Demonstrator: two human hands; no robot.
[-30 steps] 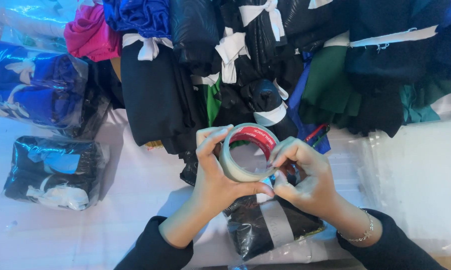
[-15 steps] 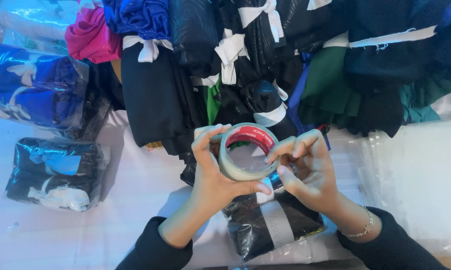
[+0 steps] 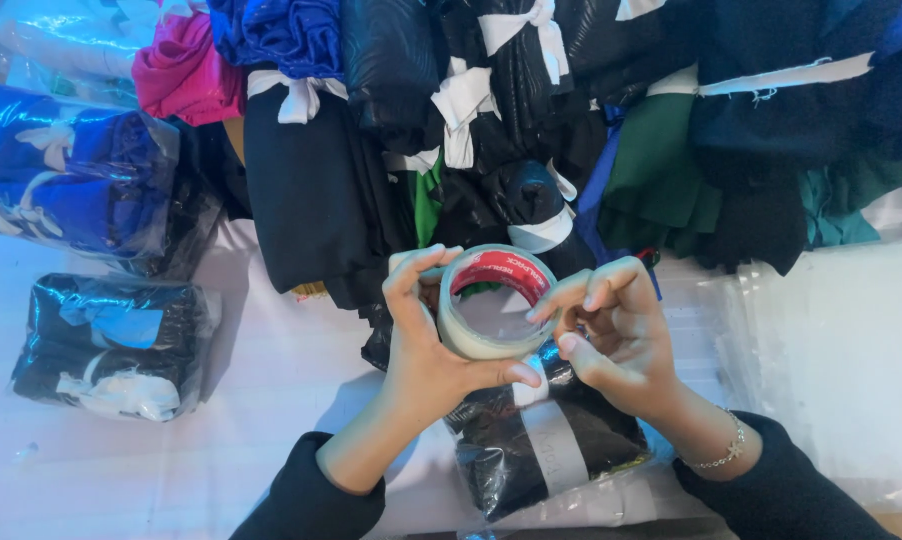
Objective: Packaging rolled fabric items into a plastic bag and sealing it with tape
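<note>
Tape roll (image 3: 488, 302) between both hands' fingers (image 3: 423, 272)

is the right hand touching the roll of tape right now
Touching. The head view shows the right hand with its fingertips resting on the rim of the tape roll, which the left hand grips from the other side.

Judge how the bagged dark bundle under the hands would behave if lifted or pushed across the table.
The bagged dark bundle probably flops and sags, since it looks like folded cloth. Its glossy wrinkled plastic likely slides easily over the pale table and may slip in a grip. It seems unlikely to roll, lying flat below the left hand, right hand and tape roll.
</note>
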